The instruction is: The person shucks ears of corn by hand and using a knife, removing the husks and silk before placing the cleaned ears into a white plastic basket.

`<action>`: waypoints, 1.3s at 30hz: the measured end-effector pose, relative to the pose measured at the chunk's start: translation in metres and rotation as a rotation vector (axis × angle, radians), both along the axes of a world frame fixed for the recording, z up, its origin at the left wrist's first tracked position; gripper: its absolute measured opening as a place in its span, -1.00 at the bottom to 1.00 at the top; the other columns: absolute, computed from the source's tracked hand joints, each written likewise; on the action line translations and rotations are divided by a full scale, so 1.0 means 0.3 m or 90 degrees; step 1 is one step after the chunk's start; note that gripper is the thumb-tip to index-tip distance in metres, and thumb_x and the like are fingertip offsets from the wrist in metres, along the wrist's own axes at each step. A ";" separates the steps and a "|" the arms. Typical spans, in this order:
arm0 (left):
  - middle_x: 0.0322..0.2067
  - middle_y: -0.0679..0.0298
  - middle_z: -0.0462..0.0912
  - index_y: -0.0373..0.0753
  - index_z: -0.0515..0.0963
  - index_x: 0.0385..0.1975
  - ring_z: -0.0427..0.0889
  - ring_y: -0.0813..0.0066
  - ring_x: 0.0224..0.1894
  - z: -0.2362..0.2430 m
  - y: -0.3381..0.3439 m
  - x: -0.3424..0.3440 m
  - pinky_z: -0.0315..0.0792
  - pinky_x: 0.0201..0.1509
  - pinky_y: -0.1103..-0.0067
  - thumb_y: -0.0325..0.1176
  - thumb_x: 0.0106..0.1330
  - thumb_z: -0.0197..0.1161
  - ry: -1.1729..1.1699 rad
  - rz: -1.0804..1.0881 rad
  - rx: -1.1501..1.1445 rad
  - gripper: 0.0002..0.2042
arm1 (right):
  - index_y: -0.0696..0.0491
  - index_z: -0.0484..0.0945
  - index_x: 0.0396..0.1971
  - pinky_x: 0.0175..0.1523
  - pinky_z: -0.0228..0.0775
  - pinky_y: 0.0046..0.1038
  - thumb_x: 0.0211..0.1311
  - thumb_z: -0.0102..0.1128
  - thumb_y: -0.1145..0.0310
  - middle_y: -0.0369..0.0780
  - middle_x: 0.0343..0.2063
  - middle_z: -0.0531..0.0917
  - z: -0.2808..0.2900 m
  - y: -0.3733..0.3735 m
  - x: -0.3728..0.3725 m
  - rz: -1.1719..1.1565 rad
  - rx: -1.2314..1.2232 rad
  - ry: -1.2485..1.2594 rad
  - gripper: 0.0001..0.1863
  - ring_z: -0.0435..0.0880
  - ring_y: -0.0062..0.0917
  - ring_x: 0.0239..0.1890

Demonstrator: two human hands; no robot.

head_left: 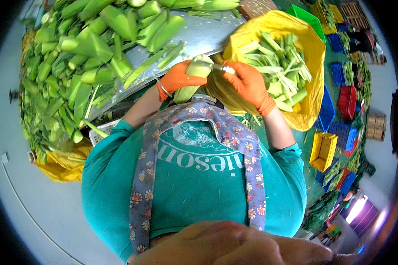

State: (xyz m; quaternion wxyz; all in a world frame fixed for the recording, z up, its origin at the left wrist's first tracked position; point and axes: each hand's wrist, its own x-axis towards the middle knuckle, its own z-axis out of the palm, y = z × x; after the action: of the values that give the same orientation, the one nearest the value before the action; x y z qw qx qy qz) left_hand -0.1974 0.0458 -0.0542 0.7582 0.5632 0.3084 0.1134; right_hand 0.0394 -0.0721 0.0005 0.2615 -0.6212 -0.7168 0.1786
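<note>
Both my hands wear orange gloves and meet in front of my chest. My left hand (pixel 179 83) is wrapped round a green ear of corn in its husk (pixel 186 93), held tilted with its pale end up. In my right hand (pixel 251 86) is a small knife (pixel 219 67), its blade against or very near that pale end. A large heap of husked-in corn ears (pixel 93 44) covers the left of a metal table (pixel 204 33). To the right, a yellow sack (pixel 314 84) stands open, holding cut husk leaves and stalk pieces (pixel 276 57).
A white basket (pixel 98 136) sits under the table's near edge, and another yellow sack (pixel 64 165) lies below the heap. Along the right stand a green crate (pixel 306 20), a red crate (pixel 347 101), a yellow crate (pixel 323 151) and several blue ones. Another person (pixel 362 43) is far right.
</note>
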 end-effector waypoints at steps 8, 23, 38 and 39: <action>-0.18 0.29 0.70 -0.25 0.62 -0.03 0.64 0.53 -0.17 -0.039 -0.164 0.315 0.51 -0.04 0.56 -0.25 0.01 0.54 -0.023 -0.104 0.197 -0.51 | 0.05 0.50 0.03 -0.23 0.41 -0.17 0.29 0.20 0.19 -0.11 -0.34 0.62 -0.026 -0.281 0.191 -0.067 0.061 -0.072 -0.62 0.60 -0.14 -0.28; -0.17 0.24 0.70 -0.31 0.60 -0.04 0.64 0.50 -0.14 0.034 -0.462 0.584 0.50 0.00 0.54 -0.24 -0.12 0.59 0.025 -0.157 0.209 -0.42 | 0.07 0.58 -0.10 -0.18 0.44 -0.17 0.21 0.29 0.21 -0.12 -0.41 0.66 -0.122 -0.630 0.434 -0.141 0.095 -0.025 -0.67 0.62 -0.16 -0.31; -0.15 0.20 0.70 -0.31 0.58 -0.02 0.65 0.44 -0.10 0.170 -0.445 0.509 0.50 0.07 0.44 -0.32 -0.14 0.58 -0.041 -0.191 0.321 -0.41 | 0.05 0.63 -0.21 -0.26 0.44 -0.19 0.34 0.10 0.16 -0.10 -0.42 0.67 -0.272 -0.677 0.675 -0.464 -0.193 -0.203 -0.72 0.63 -0.08 -0.36; -0.11 0.20 0.70 -0.30 0.57 0.00 0.65 0.43 -0.05 0.231 -0.417 0.474 0.49 0.11 0.43 -0.38 -0.12 0.55 -0.087 -0.225 0.306 -0.43 | 0.07 0.63 -0.18 -0.22 0.48 -0.21 0.42 0.02 0.08 -0.07 -0.37 0.70 -0.353 -0.758 0.779 -0.664 -0.009 0.005 -0.63 0.68 -0.12 -0.31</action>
State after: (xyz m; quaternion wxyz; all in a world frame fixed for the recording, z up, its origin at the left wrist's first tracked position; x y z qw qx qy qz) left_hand -0.0550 -0.0792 0.0150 0.6303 0.7623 0.1183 0.0869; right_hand 0.2732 -0.2996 -0.1053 0.3144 -0.8967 -0.3099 0.0320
